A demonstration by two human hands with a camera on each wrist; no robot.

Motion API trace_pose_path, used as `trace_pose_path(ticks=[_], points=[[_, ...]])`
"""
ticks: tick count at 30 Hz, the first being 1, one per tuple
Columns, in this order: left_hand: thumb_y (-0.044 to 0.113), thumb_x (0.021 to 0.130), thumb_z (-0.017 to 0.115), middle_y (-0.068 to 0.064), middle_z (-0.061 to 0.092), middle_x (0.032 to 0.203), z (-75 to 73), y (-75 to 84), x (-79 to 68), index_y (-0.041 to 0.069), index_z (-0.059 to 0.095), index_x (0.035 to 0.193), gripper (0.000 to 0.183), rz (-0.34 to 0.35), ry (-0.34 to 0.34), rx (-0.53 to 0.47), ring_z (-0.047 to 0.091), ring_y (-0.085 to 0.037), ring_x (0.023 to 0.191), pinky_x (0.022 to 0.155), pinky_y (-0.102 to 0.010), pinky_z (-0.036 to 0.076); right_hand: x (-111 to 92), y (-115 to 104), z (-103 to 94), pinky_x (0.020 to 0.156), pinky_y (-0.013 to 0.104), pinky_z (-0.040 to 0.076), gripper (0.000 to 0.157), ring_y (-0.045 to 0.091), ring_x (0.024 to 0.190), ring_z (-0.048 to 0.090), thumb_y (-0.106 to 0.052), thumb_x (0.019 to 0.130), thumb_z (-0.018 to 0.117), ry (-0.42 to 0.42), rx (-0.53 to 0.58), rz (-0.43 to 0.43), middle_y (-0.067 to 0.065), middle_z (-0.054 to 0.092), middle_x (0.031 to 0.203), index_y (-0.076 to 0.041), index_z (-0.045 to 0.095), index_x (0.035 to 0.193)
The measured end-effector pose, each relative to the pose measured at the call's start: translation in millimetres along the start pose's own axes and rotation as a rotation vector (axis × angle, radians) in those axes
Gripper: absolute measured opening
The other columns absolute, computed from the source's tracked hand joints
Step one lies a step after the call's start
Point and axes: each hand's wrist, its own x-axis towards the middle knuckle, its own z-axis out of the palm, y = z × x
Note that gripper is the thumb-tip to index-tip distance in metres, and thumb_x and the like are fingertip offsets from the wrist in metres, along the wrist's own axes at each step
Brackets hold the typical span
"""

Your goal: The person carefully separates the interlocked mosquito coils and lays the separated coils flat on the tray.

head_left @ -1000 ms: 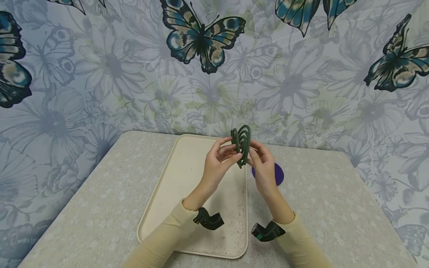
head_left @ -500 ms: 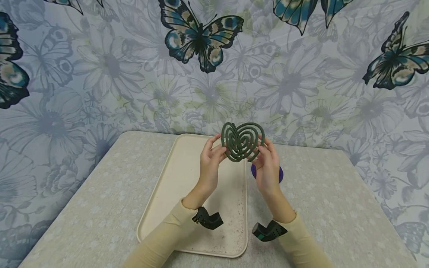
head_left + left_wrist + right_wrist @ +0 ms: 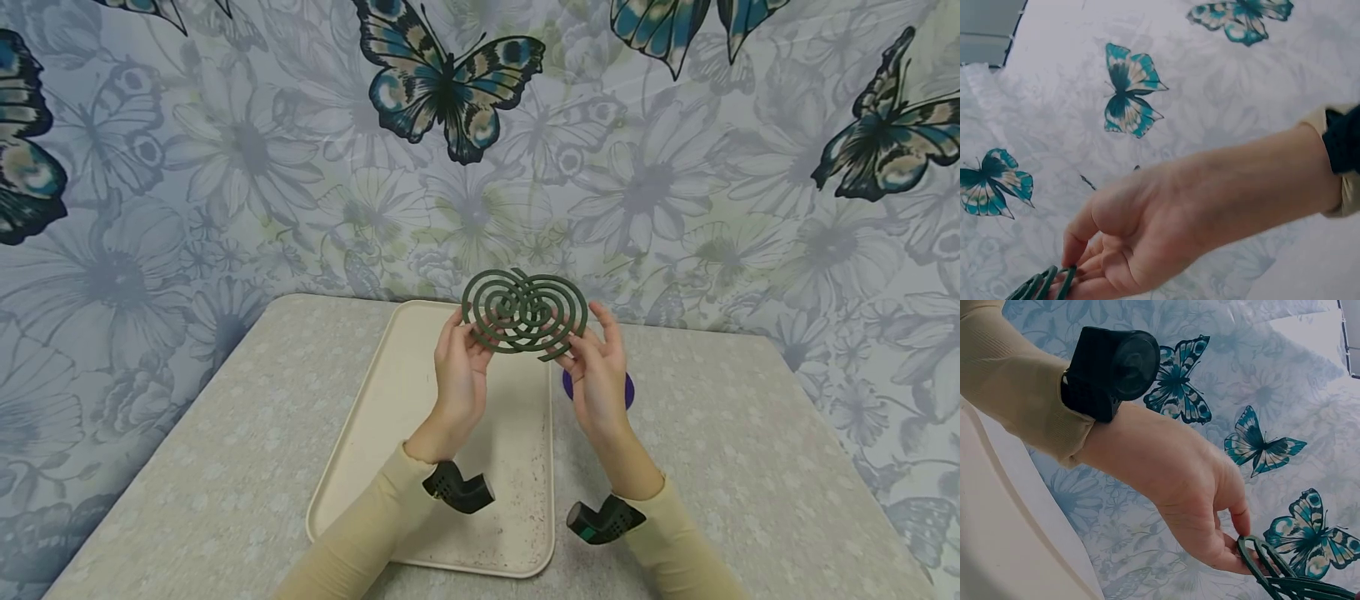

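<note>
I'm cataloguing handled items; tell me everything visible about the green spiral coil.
The green spiral coil looks matte and dark, its slim strands wound into two overlapping spirals with open gaps. An end pokes out at lower right; its material is unclear. The left grip holds its left side, the right grip its right. It is held up, broad face toward the head camera, overlapping the cream tray in that view.

Two hands show, with two sleeves and two black wrist devices. Green spirals number two; whether they are joined cannot be told. There is one purple disc, one tray and one counter. The head view holds five dark-winged butterflies, some cut off.
</note>
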Motion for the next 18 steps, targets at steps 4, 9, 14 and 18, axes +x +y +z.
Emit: trace_pose_path(ticks=[4,9,14,18], points=[[0.004,0.098,0.035,-0.014,0.052,0.12,-0.7,0.2,1.6,0.003,0.032,0.142,0.044,-0.013,0.065,-0.047,0.062,-0.011,0.098,0.089,-0.02,0.053,1.4,1.9,-1.5,0.077,0.024,0.058,0.051,0.013,0.09,0.066,0.009,0.096,0.035,-0.005,0.023,0.038,0.011,0.056,0.118,-0.014,0.027,0.141],[0.004,0.099,0.037,-0.011,0.057,0.117,-2.5,-0.3,3.2,0.005,0.035,0.141,0.043,-0.018,0.089,-0.023,0.063,-0.011,0.097,0.089,-0.021,0.053,3.0,4.6,-3.0,0.076,0.024,0.058,0.05,0.013,0.09,0.066,0.008,0.097,0.035,0.001,0.043,0.055,0.01,0.057,0.117,-0.015,0.029,0.141],[0.01,0.099,0.046,0.003,0.068,0.098,-2.8,-0.2,2.1,0.01,0.041,0.14,0.042,-0.002,0.071,0.126,0.067,-0.007,0.089,0.085,-0.025,0.055,3.8,5.9,-3.2,0.079,0.025,0.058,0.053,0.013,0.094,0.066,0.008,0.097,0.036,0.013,0.052,0.059,0.012,0.054,0.123,-0.015,0.026,0.144],[0.008,0.096,0.055,0.005,0.07,0.094,-1.7,-0.9,1.6,0.01,0.042,0.139,0.045,0.018,0.027,0.177,0.068,-0.005,0.083,0.08,-0.025,0.057,4.0,5.9,-2.9,0.081,0.025,0.057,0.052,0.012,0.095,0.065,0.006,0.098,0.037,0.03,0.052,0.056,0.009,0.055,0.121,-0.015,0.025,0.145]])
